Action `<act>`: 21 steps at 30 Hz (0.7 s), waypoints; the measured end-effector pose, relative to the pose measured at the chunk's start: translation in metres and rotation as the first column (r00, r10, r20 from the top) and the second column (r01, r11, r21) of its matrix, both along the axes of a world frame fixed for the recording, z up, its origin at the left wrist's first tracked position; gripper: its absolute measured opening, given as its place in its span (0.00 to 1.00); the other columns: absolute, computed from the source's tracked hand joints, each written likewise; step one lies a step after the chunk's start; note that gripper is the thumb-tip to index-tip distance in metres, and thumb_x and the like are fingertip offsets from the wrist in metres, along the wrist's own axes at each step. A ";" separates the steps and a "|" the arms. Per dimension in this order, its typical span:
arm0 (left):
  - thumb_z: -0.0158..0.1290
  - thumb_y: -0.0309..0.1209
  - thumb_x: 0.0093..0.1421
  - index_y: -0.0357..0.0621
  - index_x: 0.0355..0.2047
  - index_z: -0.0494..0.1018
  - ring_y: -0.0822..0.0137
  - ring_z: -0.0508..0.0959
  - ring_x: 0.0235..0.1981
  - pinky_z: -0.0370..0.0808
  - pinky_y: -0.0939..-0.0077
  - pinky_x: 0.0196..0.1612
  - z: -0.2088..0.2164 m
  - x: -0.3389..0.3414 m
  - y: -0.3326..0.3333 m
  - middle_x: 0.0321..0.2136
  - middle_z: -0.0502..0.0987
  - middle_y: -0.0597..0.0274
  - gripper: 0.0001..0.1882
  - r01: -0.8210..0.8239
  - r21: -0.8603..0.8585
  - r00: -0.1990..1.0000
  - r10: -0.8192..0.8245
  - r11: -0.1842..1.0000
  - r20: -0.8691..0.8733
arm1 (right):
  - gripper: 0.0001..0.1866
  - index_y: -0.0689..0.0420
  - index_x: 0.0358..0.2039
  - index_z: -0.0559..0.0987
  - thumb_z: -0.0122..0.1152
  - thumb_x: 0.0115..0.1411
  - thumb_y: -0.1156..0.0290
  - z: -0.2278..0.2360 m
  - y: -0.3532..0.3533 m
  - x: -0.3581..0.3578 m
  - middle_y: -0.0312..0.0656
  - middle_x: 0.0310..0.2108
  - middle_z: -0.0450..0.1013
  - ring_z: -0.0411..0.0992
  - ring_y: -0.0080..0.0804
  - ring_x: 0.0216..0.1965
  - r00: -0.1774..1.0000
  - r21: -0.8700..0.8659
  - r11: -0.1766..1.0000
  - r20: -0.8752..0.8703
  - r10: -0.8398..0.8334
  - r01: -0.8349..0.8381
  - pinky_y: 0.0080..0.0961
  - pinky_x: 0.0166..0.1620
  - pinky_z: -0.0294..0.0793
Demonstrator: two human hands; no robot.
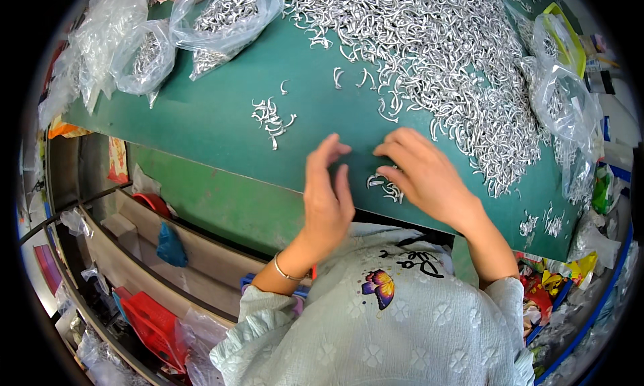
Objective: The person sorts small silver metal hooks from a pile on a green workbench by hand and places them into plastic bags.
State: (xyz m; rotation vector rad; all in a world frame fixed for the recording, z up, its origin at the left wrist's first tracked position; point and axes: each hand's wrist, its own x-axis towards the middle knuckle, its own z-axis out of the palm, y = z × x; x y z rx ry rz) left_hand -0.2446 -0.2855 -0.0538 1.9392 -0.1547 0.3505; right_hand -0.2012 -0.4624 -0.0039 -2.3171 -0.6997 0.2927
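Note:
Over the near edge of the green tabletop (221, 128), my left hand (327, 191) is raised with its thumb and curved fingers apart, and I see nothing in it. My right hand (426, 178) hovers to its right, fingers bent and thumb spread away from them. Just under that thumb lies a small cluster of curved silver metal pieces (390, 190), partly covered by the hand. Farther left on the table is another small group of curved metal pieces (272, 120). A large heap of the same curved pieces (429, 44) spreads beyond my right hand.
Clear plastic bags of silver pieces (225, 24) stand at the back left. At the right edge sit another plastic bag (563, 111) and a yellow-green container (567, 40). Small scraps (551, 222) lie at the near right corner. A red plastic basket (154, 329) is below left.

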 end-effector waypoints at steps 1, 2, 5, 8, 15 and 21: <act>0.48 0.09 0.56 0.32 0.59 0.61 0.54 0.75 0.45 0.72 0.66 0.50 0.001 0.005 0.005 0.44 0.72 0.48 0.29 -0.019 0.046 1.000 0.018 0.999 0.020 | 0.08 0.61 0.37 0.74 0.61 0.57 0.75 -0.004 0.005 0.000 0.45 0.38 0.67 0.70 0.45 0.42 0.995 0.005 1.000 0.097 0.005 -0.005 0.36 0.44 0.71; 0.49 0.09 0.55 0.32 0.59 0.61 0.54 0.74 0.46 0.71 0.64 0.51 0.003 0.008 0.007 0.45 0.72 0.47 0.30 -0.027 0.056 1.000 0.027 0.998 0.005 | 0.08 0.61 0.37 0.74 0.61 0.57 0.75 -0.007 0.004 -0.002 0.45 0.38 0.68 0.70 0.45 0.41 0.998 0.023 0.999 0.055 0.042 -0.043 0.36 0.43 0.72; 0.50 0.09 0.54 0.33 0.59 0.61 0.51 0.71 0.48 0.69 0.62 0.52 0.010 0.013 0.011 0.46 0.71 0.46 0.30 -0.020 0.165 1.000 0.019 0.986 0.007 | 0.09 0.63 0.35 0.74 0.63 0.56 0.75 -0.013 -0.003 0.004 0.45 0.36 0.69 0.71 0.45 0.38 0.994 0.124 0.987 -0.045 0.103 -0.097 0.36 0.40 0.72; 0.51 0.11 0.53 0.34 0.58 0.62 0.48 0.70 0.49 0.68 0.61 0.52 0.012 0.021 0.008 0.47 0.70 0.46 0.30 0.063 0.256 0.998 -0.065 0.965 -0.001 | 0.09 0.63 0.36 0.74 0.63 0.55 0.75 -0.011 -0.010 0.026 0.45 0.36 0.69 0.71 0.45 0.38 0.961 0.094 0.987 0.234 -0.148 0.129 0.36 0.39 0.72; 0.51 0.12 0.55 0.38 0.56 0.66 0.47 0.70 0.49 0.67 0.60 0.54 0.014 0.034 -0.004 0.47 0.70 0.46 0.27 0.142 0.324 0.989 -0.148 0.935 -0.006 | 0.06 0.59 0.27 0.76 0.63 0.53 0.71 -0.034 0.004 0.059 0.41 0.28 0.70 0.68 0.38 0.35 0.850 -0.204 0.951 0.517 -0.096 0.232 0.34 0.41 0.63; 0.51 0.13 0.55 0.38 0.55 0.68 0.48 0.71 0.49 0.67 0.61 0.53 0.008 0.028 0.002 0.48 0.70 0.46 0.26 0.122 0.312 0.992 -0.118 0.942 -0.034 | 0.06 0.58 0.25 0.75 0.64 0.52 0.74 -0.014 0.004 0.037 0.40 0.27 0.68 0.67 0.39 0.34 0.904 -0.056 0.989 0.415 -0.101 0.137 0.34 0.39 0.64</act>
